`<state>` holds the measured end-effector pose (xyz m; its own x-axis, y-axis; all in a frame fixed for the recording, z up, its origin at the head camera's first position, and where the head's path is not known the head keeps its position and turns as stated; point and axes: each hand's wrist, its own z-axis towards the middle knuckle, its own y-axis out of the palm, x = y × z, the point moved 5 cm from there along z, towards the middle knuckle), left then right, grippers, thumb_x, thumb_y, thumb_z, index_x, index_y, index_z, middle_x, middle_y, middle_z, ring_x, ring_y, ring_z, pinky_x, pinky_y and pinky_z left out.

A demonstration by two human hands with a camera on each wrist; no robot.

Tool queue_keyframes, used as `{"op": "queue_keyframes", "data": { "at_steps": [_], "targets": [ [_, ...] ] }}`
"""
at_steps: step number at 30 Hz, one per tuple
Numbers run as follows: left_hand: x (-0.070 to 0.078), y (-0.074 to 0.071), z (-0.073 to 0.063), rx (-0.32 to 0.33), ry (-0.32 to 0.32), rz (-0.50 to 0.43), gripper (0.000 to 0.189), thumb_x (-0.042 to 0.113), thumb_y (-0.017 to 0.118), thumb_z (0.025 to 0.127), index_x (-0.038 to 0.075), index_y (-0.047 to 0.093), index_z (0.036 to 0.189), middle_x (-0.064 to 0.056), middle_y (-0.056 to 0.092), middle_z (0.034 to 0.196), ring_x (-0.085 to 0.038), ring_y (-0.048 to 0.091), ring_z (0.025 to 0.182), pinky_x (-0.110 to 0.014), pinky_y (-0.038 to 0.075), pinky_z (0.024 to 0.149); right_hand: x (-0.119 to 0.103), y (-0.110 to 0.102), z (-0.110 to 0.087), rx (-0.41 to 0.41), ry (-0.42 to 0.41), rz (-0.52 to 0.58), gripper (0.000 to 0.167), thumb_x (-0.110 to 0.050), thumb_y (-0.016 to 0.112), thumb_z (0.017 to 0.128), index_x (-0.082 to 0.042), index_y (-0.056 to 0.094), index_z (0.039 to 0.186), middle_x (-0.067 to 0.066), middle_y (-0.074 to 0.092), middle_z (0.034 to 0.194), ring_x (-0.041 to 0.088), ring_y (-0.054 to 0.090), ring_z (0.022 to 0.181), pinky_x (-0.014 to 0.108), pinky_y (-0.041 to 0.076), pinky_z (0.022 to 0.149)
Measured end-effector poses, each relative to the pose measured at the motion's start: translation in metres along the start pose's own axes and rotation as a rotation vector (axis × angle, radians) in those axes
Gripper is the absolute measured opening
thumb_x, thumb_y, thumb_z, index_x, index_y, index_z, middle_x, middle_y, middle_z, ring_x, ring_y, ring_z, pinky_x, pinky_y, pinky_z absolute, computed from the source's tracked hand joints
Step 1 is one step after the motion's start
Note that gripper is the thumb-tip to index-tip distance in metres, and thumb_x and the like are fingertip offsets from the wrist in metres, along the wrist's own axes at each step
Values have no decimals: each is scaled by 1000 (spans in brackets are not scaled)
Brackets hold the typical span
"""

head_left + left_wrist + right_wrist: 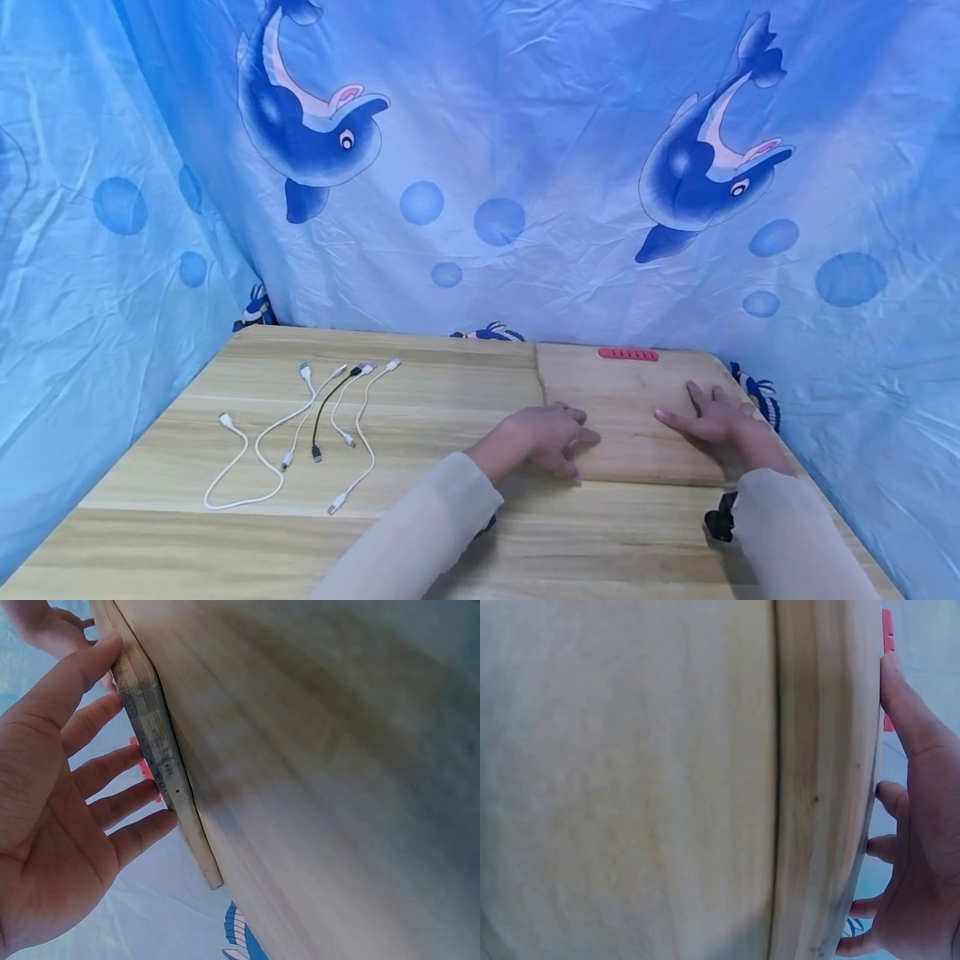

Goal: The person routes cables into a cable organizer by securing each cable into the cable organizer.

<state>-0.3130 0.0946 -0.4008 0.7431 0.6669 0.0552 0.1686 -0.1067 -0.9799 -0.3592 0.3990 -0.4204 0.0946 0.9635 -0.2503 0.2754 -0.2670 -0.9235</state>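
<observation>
A light wood-grained table (450,379) carries everything. At its back right corner a wooden board (626,425) lies flat. Well apart, on the left side, a looped white cable (257,446), a short black cable (321,408) and three other white cables (359,421) lie loosely side by side, their plugs free.

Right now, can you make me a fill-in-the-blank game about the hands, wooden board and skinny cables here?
1. Besides four thin white cables, the pale wooden table bears one ____ cable.
2. The person's bare ____ hand is nearer those cables.
3. In the head view, the rectangular wooden board lies to the cables' ____.
4. The long, slotted strip at the board's far edge is coloured ____.

Missing words: black; left; right; red.
</observation>
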Motion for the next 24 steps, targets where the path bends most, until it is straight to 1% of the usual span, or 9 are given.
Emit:
{"op": "queue_keyframes", "data": {
  "at_steps": [3, 5, 8, 11, 15, 20, 24],
  "targets": [
    [-2, -1, -1, -3, 5, -27, 69, 54, 76, 89, 41, 50, 150, 6, 41, 160, -17, 39, 145, -34, 40, 114, -1, 1, -1, 8, 14, 22, 125, -87, 46, 85, 3, 3, 160, 47, -6, 154, 80, -1, 129, 89, 8, 97],
    [-6, -2, -2, -2, 6, -52, 67, 51, 78, 88, 40, 53, 149, 5, 44, 158, -16, 42, 142, -34, 41, 113, -4, 1, -3, 19, 23, 46, 126, -88, 49, 83, 1, 3, 161, 45, -7, 156, 80, -4, 129, 89, 5, 97],
    [-12, -3, -4, -4, 17, -62, 66, 49, 81, 87, 37, 56, 147, 4, 47, 155, -16, 46, 139, -33, 40, 114, -10, 2, -5, 28, 29, 73, 128, -88, 51, 81, -1, 4, 162, 43, -6, 157, 79, -6, 129, 89, 3, 97],
    [-17, -2, -6, -12, 22, -71, 66, 48, 81, 86, 36, 57, 146, 3, 47, 156, -17, 45, 140, -34, 39, 115, -15, 4, -7, 25, 28, 78, 128, -88, 53, 80, -3, 4, 162, 43, -6, 157, 80, -7, 129, 90, 3, 95],
    [-22, -2, -10, -16, 5, -101, 65, 46, 83, 85, 37, 58, 145, 3, 46, 157, -19, 43, 142, -36, 39, 115, -19, 6, -6, 17, 13, 45, 128, -87, 55, 80, -2, 5, 162, 44, -3, 156, 81, -5, 128, 91, 6, 93],
    [-26, -5, -16, -6, -4, -110, 65, 44, 85, 83, 37, 60, 143, 3, 47, 156, -19, 44, 141, -36, 39, 115, -25, 5, -5, 8, -2, 14, 129, -87, 56, 80, 1, 7, 161, 47, 2, 153, 82, 2, 126, 93, 10, 91],
    [-30, -5, -23, -7, -15, -120, 66, 43, 88, 81, 36, 62, 141, 2, 48, 155, -20, 45, 141, -36, 40, 115, -33, 5, -6, -36, -6, 12, 132, -86, 59, 78, 3, 8, 161, 48, 4, 152, 82, 5, 126, 90, 13, 96]
  ]
}}
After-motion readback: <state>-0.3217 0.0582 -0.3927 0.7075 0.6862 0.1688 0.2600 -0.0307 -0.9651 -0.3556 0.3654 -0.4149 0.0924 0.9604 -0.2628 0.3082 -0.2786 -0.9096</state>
